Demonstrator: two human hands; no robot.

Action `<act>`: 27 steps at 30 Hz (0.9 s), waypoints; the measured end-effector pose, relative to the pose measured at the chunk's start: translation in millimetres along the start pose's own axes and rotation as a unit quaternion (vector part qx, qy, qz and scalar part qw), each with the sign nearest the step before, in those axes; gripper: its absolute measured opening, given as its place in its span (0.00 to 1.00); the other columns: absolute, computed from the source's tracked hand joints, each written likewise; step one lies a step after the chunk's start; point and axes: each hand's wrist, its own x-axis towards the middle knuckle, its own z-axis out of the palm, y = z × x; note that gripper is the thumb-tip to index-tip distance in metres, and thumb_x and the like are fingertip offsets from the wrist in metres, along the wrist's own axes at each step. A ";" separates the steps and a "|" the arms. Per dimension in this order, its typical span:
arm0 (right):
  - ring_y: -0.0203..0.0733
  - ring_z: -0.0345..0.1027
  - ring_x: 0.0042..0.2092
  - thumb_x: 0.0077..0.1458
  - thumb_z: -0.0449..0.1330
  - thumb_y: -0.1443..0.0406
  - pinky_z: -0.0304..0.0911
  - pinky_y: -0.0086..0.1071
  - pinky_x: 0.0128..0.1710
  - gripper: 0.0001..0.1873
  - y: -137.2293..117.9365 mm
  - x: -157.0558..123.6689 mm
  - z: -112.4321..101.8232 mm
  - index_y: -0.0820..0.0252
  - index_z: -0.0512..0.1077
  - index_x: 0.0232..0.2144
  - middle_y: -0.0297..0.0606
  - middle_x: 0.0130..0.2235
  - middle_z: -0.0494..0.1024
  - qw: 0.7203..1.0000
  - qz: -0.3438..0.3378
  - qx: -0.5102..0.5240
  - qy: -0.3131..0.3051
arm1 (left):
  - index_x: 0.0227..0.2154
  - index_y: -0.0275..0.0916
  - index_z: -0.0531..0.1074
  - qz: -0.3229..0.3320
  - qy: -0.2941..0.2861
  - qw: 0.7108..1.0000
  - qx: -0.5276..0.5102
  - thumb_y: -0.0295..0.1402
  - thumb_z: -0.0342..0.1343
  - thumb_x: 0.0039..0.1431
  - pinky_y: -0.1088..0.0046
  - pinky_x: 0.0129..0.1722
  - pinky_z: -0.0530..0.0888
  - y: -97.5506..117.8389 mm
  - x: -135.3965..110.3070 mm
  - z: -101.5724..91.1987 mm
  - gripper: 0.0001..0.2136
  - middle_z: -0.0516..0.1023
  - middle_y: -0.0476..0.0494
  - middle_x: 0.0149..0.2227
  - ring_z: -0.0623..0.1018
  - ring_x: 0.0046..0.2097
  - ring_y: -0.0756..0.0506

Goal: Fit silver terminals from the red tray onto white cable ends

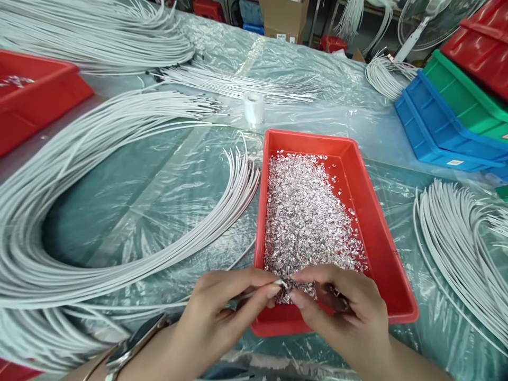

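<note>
In the head view, we had both hands over the near end of a red tray on the counter. The grip of our left hand was closed on a white cable, pinched between thumb and forefinger, its end pointing right above the silvery pieces in the tray. Our right hand had thumb and forefinger close to that end; we could not tell whether its grip held anything. Our hands hid part of the tray's near end and some pieces.

To the left, a big looped bundle crowded the counter, one set of its ends reaching close beside the tray's left wall. Beyond the tray stood a pale roll, with a straighter bundle behind it and a larger heap of cables far left. A second red tray sat at left.

On the right, another bundle lay near us; farther off, blue, green and red bins were stacked, with a fan behind.
</note>
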 end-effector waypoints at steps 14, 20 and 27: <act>0.29 0.62 0.17 0.51 0.59 0.72 0.57 0.24 0.16 0.07 2.0 -3.7 10.8 0.54 0.70 0.29 0.27 0.22 0.77 0.999 -0.011 -0.044 0.009 | 0.33 0.40 0.74 -0.036 -0.020 0.998 -0.038 0.28 0.54 0.61 0.81 0.27 0.76 -3.6 -4.1 -0.4 0.05 0.81 0.51 0.28 0.79 0.27 0.52; 0.28 0.54 0.15 0.52 0.58 0.72 0.48 0.25 0.13 0.07 1.0 -2.5 10.0 0.54 0.70 0.28 0.26 0.19 0.73 0.999 0.026 -0.023 -0.009 | 0.32 0.39 0.74 -0.048 -0.024 0.998 -0.042 0.28 0.54 0.61 0.83 0.27 0.74 -4.5 -3.7 0.9 0.05 0.80 0.52 0.28 0.79 0.27 0.53; 0.26 0.50 0.15 0.51 0.58 0.74 0.44 0.26 0.13 0.09 -1.5 -1.0 7.4 0.55 0.69 0.28 0.24 0.20 0.71 0.998 0.050 0.001 -0.027 | 0.32 0.39 0.75 -0.042 -0.022 0.998 -0.028 0.29 0.54 0.61 0.84 0.27 0.75 -3.9 -4.5 0.3 0.05 0.81 0.52 0.29 0.80 0.29 0.53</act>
